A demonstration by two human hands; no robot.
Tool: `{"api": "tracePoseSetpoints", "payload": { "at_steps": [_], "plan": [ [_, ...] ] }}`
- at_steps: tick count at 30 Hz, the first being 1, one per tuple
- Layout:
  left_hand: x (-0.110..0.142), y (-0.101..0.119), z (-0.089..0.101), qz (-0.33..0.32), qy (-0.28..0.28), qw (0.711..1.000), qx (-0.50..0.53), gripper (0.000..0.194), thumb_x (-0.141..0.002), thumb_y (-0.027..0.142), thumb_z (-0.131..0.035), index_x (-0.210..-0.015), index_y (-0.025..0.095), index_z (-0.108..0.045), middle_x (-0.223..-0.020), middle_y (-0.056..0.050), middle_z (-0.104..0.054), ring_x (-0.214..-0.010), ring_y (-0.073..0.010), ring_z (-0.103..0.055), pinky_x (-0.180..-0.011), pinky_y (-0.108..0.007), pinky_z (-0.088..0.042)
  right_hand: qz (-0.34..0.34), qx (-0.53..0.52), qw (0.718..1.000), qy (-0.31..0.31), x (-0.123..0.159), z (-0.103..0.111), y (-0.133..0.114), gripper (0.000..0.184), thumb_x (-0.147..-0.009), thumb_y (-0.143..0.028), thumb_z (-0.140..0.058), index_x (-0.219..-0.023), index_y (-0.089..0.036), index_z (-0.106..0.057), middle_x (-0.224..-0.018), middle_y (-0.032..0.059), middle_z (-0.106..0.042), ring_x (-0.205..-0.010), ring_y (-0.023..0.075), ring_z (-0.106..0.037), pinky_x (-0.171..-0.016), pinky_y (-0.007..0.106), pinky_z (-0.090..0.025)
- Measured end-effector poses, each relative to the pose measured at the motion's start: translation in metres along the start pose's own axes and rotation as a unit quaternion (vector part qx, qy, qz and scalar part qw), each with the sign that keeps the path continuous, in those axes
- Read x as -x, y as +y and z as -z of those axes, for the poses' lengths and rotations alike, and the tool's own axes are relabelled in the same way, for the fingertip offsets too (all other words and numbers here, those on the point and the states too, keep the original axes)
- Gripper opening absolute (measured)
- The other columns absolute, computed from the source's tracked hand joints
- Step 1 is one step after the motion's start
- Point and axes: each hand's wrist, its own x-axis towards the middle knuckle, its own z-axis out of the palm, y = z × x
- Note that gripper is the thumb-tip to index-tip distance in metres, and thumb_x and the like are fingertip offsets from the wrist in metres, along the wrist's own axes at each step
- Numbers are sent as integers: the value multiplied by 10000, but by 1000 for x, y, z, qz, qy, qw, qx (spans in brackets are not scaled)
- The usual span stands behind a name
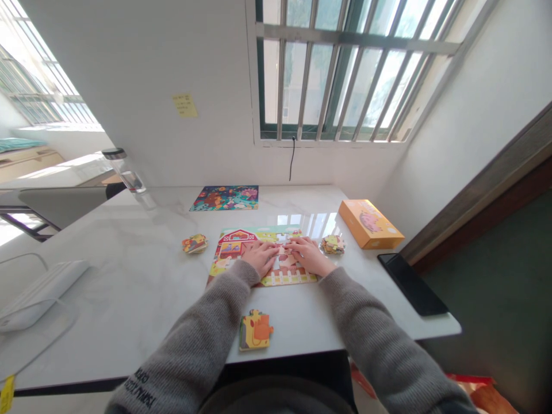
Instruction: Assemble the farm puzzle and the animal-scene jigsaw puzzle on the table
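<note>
A farm jigsaw puzzle (226,263) with a red barn and a white fence lies flat on the table in front of me. My left hand (261,256) rests on its middle, palm down with the fingers stretched toward the centre. From the other side my right hand (309,255) lies over the puzzle's right part, fingers extended and touching its surface. The fingertips of both hands come close together over a pinkish-brown animal picture, partly covered. Whether a loose piece sits under the fingers cannot be made out.
Stacks of puzzle pieces lie left (195,244), right (333,244) and near the front edge (255,330). Behind is a dark colourful picture (225,198). An orange box (370,224) and a black phone-like slab (413,286) stand right; a bottle (125,171) and white power strip (43,296) left.
</note>
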Motion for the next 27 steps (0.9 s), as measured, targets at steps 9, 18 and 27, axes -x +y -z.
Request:
{"api": "tracePoseSetpoints", "payload": {
  "at_steps": [9, 18, 27],
  "plan": [
    [2, 8, 2, -31, -12, 999, -23, 395, -988, 382, -460, -1357, 308, -576, -1437, -18, -569, -1232, -312, -473, -1020, -513, -366, 43, -24, 999, -13, 10, 12, 10, 428, -880, 8, -420, -1057, -178, -762, -1105, 82, -708, -1049, 231, -547, -992, 371, -468],
    [-1, 13, -5, -71, 7, 997, 4, 353, -988, 361, -463, -1315, 306, -587, -1443, -18, -566, -1326, -279, -440, -1111, -481, -304, 69, 16, 997, -26, 21, 12, 2, 485, -839, 25, -439, -1205, -164, -694, -1224, 116, -644, -1105, 239, -540, -1012, 391, -477],
    [-7, 18, -2, -87, -28, 996, 16, 479, -994, 432, -467, -1457, 309, -471, -1514, -26, -492, -1362, -288, -412, -1127, -479, -311, 86, 32, 996, 4, 26, 8, -1, 477, -821, 32, -462, -1226, -140, -647, -1320, 125, -613, -1168, 251, -525, -1064, 426, -461]
  ]
}}
